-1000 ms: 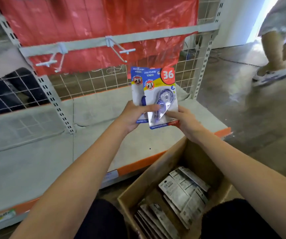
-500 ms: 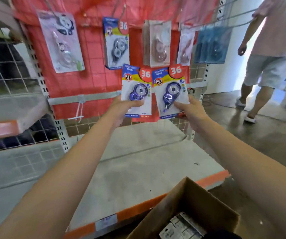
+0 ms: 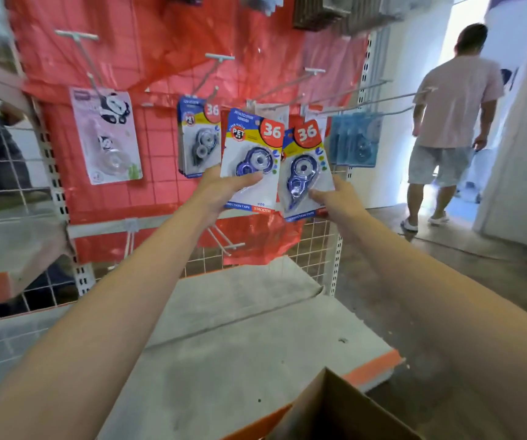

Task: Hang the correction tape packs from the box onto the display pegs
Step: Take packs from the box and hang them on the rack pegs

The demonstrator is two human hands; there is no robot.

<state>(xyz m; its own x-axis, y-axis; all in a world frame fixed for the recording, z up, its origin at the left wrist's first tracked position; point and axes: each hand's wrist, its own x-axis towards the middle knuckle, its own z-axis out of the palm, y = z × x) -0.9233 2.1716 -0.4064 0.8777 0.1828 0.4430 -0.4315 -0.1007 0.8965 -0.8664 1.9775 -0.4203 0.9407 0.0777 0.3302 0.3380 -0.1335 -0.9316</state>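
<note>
Your left hand (image 3: pixel 221 188) pinches 1 correction tape pack (image 3: pixel 251 160) at its lower left edge, thumb across the front below the purple dispenser, fingers hidden behind the card. Your right hand (image 3: pixel 335 198) grips a second pack (image 3: pixel 303 168) at its lower right corner, thumb on the front, the card tilted left. Both packs are raised in front of the red-backed grid, beside a matching hung pack (image 3: pixel 199 136) and below the white display pegs (image 3: pixel 290 82). The cardboard box (image 3: pixel 335 408) sits at the bottom edge
</note>
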